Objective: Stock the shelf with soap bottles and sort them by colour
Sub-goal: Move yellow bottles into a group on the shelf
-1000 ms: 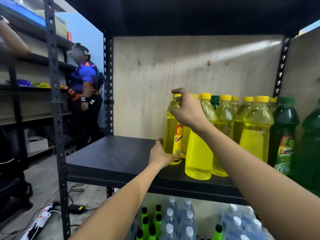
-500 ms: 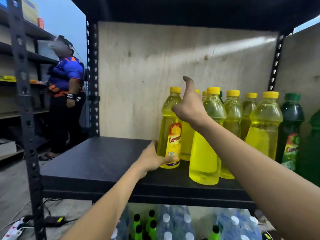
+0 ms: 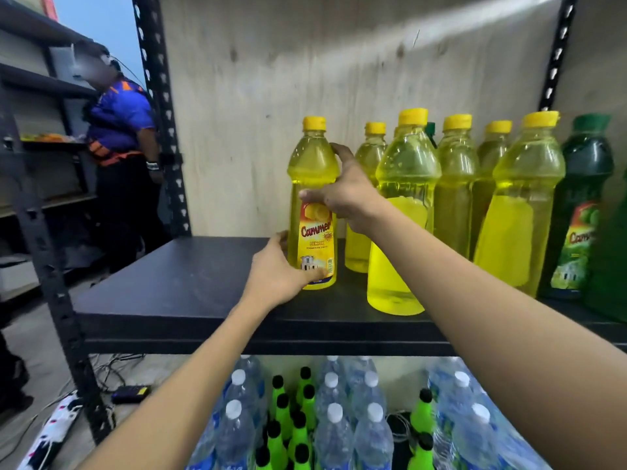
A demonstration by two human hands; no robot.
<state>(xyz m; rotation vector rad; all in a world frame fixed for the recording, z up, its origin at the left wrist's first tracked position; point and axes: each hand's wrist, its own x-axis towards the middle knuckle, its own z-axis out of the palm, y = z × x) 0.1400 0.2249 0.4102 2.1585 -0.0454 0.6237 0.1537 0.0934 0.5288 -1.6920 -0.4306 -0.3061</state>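
On the black shelf (image 3: 190, 283), just back from its front edge, the labelled yellow bottle (image 3: 314, 164) stands upright at the left end of the row. Left hand (image 3: 278, 276) wraps its base, thumb across the label's lower edge. Right hand (image 3: 346, 195) clamps it higher up, thumb in front, fingers round the shoulder. It is clear plastic with yellow liquid nearly to the neck and a ribbed yellow cap.

Other yellow bottles (image 3: 403, 184) fill the middle toward the back edge, same shape. Dark green bottles (image 3: 583, 184) sit at the right end. The plywood back panel (image 3: 271, 62) is rough and pale. Below the shelf are clear water bottles (image 3: 334, 435) with white caps and neon-green bottles (image 3: 284, 415) with black caps.
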